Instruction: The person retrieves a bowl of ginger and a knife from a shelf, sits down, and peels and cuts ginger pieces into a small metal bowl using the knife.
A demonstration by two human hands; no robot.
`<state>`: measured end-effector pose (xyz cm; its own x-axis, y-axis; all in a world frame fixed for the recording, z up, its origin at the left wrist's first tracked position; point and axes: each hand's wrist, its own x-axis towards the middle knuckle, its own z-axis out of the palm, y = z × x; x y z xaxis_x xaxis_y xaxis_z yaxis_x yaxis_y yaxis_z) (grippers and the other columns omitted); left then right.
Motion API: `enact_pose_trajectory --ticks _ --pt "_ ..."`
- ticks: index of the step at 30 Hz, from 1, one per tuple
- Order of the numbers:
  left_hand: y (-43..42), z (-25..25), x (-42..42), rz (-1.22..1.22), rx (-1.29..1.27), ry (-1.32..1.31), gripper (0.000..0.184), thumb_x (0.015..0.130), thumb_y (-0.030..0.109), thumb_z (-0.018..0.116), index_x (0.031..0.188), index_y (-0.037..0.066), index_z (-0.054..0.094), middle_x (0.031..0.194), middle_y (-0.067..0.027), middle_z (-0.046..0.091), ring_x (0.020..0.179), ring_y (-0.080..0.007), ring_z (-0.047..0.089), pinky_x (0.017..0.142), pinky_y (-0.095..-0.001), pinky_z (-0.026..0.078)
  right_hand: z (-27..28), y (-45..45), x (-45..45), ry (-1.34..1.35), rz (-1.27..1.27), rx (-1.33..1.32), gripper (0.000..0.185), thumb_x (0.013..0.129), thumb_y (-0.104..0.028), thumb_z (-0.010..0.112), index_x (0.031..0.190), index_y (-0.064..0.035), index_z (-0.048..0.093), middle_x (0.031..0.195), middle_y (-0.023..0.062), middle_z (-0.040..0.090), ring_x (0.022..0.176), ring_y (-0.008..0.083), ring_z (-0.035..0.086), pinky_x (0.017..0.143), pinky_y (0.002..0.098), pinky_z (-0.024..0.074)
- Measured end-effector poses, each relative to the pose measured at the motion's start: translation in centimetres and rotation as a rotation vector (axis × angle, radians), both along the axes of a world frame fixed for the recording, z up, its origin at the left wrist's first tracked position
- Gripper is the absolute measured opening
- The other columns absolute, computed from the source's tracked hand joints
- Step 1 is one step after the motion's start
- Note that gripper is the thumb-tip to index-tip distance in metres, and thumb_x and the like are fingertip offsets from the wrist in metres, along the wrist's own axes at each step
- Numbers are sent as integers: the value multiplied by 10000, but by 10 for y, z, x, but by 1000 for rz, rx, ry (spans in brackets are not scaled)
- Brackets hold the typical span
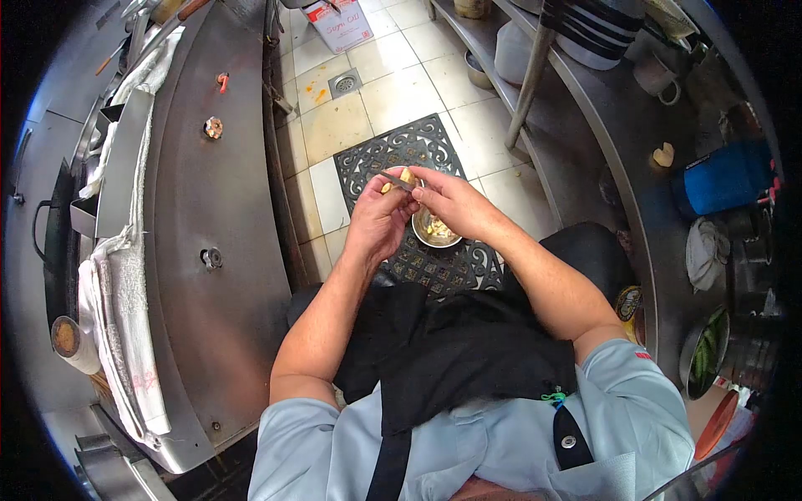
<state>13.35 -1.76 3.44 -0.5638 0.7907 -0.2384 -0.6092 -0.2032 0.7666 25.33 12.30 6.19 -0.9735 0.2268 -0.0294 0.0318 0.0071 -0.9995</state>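
Note:
Both hands meet over a metal bowl (451, 242) near the floor. My left hand (380, 219) is closed, its fingertips around a small pale-yellow piece of food (386, 188) that looks like a garlic clove or ginger. My right hand (455, 204) is closed on a small knife (397, 179), its handle hidden in the fingers. The blade points left across the left fingertips. Another yellowish piece (407, 176) shows beside the blade, between the hands. Inside the bowl, partly hidden by my right hand, lie pale pieces and scraps (437, 227).
A black patterned mat (401, 146) lies under the bowl on floor tiles. To the left runs a steel counter front with knobs (211, 259) and white towels (134, 334). Right-hand shelves (585, 142) hold a blue container (727, 179) and green vegetables (710, 342). A carton (338, 25) stands ahead.

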Motion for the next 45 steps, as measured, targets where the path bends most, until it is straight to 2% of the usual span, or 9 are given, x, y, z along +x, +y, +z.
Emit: enact_pose_trajectory --ticks 6,9,14,19,24,30,43,44,45 --pt "0 3 8 67 28 26 277 987 15 573 1260 15 527 1096 -111 666 918 -197 675 816 -337 571 -1 3 0 29 22 148 428 1038 -130 537 1452 -21 526 1147 110 705 1005 134 651 919 305 517" --pt "-2 2 7 95 44 32 267 996 36 580 1256 17 525 1092 -116 664 909 -203 673 814 -343 572 0 7 0 -67 66 29 438 1045 -136 536 1462 0 516 1132 80 701 1003 129 638 931 294 509" --pt "-2 12 4 83 68 40 263 1004 73 599 1255 33 531 1099 -110 666 927 -207 673 815 -342 570 15 9 2 -152 64 -335 444 1063 -141 510 1487 -11 491 1151 34 674 1023 112 615 924 265 495" --pt "-1 14 2 78 57 29 279 999 88 619 1262 38 540 1124 -98 676 960 -196 671 832 -333 565 12 5 1 -38 91 -185 453 1065 -134 497 1501 -20 463 1205 44 655 1043 102 608 937 268 491" --pt "-2 16 0 46 42 73 275 994 99 636 1248 22 562 1126 -100 688 967 -188 674 833 -331 563 25 6 5 -28 88 -107 434 1063 -128 489 1482 -16 475 1231 68 658 1076 122 629 982 297 502" --pt "-4 11 -2 35 80 100 264 988 85 636 1231 6 572 1113 -120 693 967 -206 676 830 -339 565 22 6 2 -77 48 -49 400 1054 -116 511 1446 -35 509 1222 88 669 1088 140 646 978 306 517" --pt "-2 9 7 112 34 152 295 968 36 604 1248 -20 530 1157 -153 666 929 -232 680 826 -360 557 15 3 0 -43 22 -111 270 1063 -100 521 1318 -14 539 1069 60 659 958 117 633 877 294 528" --pt "0 9 10 141 46 153 301 962 27 614 1242 -51 535 1105 -129 668 916 -177 673 813 -307 568 15 3 0 -33 23 -105 253 1067 -104 516 1301 -11 540 1055 60 654 941 116 630 863 291 530" --pt "1 8 14 145 40 162 299 961 23 615 1240 -51 536 1110 -130 666 921 -178 674 820 -308 570 9 4 -3 -43 10 -150 249 1069 -107 513 1297 -11 538 1050 60 652 938 118 629 859 292 531"
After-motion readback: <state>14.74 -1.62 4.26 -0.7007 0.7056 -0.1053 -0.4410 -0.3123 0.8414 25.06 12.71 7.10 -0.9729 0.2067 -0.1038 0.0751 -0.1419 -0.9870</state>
